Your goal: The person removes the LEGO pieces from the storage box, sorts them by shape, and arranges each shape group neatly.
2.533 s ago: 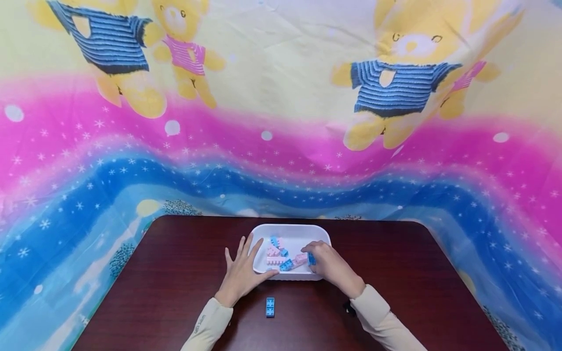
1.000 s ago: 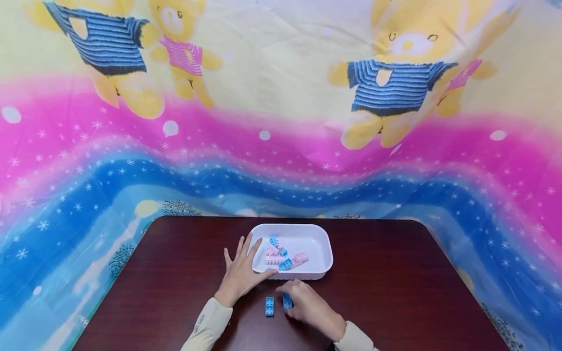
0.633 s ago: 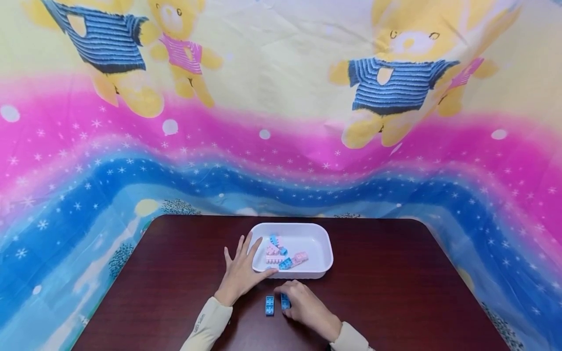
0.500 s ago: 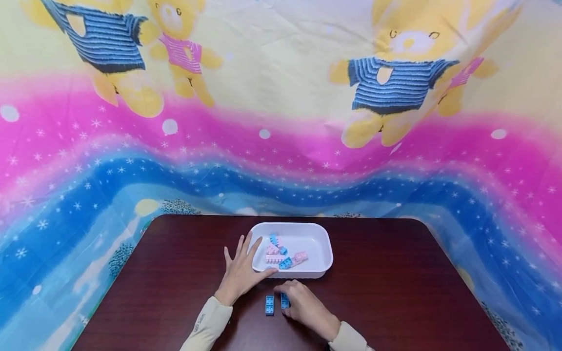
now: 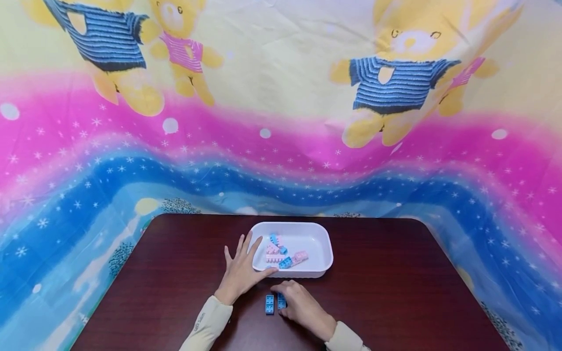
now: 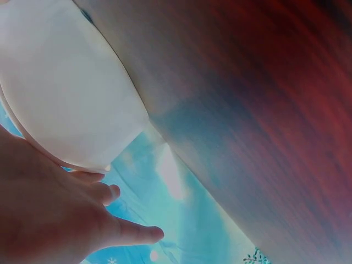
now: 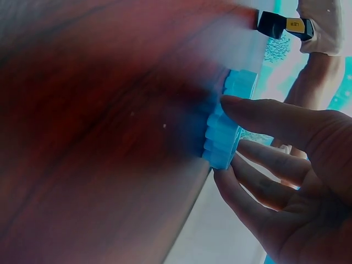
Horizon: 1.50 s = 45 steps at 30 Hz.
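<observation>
My right hand (image 5: 302, 303) pinches a blue building block (image 5: 281, 302) between thumb and fingertips, low at the table in front of the tray. In the right wrist view, the thumb lies across this studded blue block (image 7: 221, 136) while fingertips touch its lower end. Just left of it, a second blue block (image 5: 270, 304) lies on the table, lengthwise toward me. My left hand (image 5: 240, 274) rests with spread fingers at the left side of the white tray (image 5: 324, 273), its thumb over the front rim. The left wrist view shows that hand (image 6: 60, 209) beside the tray wall (image 6: 71, 88).
Inside the tray, pink and blue blocks lie mostly at the left, among them a pink block (image 5: 300, 256) and a blue block (image 5: 286, 263). The dark wooden table (image 5: 386, 273) ends at a curtain (image 5: 281, 190) printed with bears. A black wrist device (image 7: 272, 25) shows at the left sleeve.
My right hand has carried the blue block out of the tray to the table, then slid it left, closer to the other blue block. The left hand has stayed at the tray.
</observation>
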{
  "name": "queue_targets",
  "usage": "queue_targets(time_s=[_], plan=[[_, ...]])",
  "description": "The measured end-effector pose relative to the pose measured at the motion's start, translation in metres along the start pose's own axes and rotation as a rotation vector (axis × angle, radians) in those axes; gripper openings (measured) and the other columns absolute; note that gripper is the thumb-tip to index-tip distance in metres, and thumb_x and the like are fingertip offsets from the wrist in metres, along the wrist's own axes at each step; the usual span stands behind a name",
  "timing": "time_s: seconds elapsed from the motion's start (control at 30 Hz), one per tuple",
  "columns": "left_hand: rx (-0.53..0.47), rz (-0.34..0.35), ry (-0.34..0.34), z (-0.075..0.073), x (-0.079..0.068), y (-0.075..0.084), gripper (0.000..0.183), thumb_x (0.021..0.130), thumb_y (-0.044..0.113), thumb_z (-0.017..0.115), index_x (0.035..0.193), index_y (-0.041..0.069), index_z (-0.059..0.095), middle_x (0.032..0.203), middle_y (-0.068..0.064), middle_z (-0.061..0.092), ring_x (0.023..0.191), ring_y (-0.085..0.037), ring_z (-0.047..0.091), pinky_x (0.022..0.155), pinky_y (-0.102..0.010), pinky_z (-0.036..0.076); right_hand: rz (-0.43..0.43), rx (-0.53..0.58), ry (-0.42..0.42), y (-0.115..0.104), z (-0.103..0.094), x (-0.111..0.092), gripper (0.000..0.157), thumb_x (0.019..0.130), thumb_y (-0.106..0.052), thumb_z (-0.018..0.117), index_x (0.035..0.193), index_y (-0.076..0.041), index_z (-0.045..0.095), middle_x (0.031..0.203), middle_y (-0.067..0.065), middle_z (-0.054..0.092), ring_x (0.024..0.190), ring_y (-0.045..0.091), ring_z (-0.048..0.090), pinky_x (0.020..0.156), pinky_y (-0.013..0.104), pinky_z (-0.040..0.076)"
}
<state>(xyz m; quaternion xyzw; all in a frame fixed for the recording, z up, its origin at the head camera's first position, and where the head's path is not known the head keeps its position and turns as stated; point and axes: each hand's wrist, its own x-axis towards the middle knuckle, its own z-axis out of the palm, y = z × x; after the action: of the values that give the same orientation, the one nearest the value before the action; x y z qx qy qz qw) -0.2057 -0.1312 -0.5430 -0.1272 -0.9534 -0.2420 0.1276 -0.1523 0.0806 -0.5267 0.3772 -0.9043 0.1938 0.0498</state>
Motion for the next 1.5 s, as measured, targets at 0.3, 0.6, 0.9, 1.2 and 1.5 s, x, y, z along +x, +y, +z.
queue_targets(time_s=[0.3,0.6,0.9,1.2,1.5], plan=[[0.005,0.003,0.002,0.0,0.0,0.0,0.103,0.083,0.075,0.073,0.163,0.017,0.044,0.172,-0.017,0.028,0.157,-0.046,0.026,0.112,-0.084,0.014,0.033,-0.001,-0.018,-0.001,0.003,0.001,0.051,0.069,-0.004,0.098,0.115,-0.001,0.077,0.105,0.006,0.076,0.095,0.014,0.068,0.085,0.029,0.057],[-0.008,-0.002,-0.006,-0.001,0.0,0.001,0.103,0.083,0.073,0.075,0.163,0.016,0.044,0.173,-0.017,0.026,0.157,-0.046,0.026,0.113,-0.084,0.014,0.025,-0.005,0.014,0.0,-0.001,-0.002,0.053,0.069,-0.009,0.1,0.116,-0.002,0.076,0.108,0.006,0.075,0.1,0.018,0.068,0.088,0.031,0.057],[-0.008,-0.009,-0.017,0.0,0.0,0.001,0.102,0.085,0.074,0.073,0.164,0.017,0.042,0.174,-0.016,0.024,0.158,-0.045,0.022,0.114,-0.083,0.011,0.077,0.13,-0.043,0.006,-0.029,0.001,0.051,0.081,-0.012,0.094,0.127,-0.002,0.074,0.123,0.009,0.075,0.117,0.023,0.07,0.097,0.038,0.057],[-0.006,0.002,0.002,0.0,-0.001,0.001,0.102,0.084,0.075,0.072,0.163,0.016,0.044,0.173,-0.017,0.026,0.157,-0.046,0.024,0.113,-0.084,0.014,0.092,0.22,0.027,0.018,-0.057,0.007,0.045,0.086,-0.008,0.089,0.126,0.004,0.074,0.119,0.015,0.076,0.108,0.03,0.073,0.09,0.042,0.06],[-0.007,-0.011,-0.019,0.001,0.0,0.0,0.103,0.084,0.074,0.074,0.163,0.016,0.043,0.173,-0.017,0.026,0.157,-0.047,0.025,0.113,-0.084,0.014,0.105,0.227,0.062,0.028,-0.065,0.012,0.042,0.087,-0.009,0.088,0.125,0.005,0.074,0.116,0.017,0.075,0.104,0.032,0.072,0.088,0.045,0.06]])
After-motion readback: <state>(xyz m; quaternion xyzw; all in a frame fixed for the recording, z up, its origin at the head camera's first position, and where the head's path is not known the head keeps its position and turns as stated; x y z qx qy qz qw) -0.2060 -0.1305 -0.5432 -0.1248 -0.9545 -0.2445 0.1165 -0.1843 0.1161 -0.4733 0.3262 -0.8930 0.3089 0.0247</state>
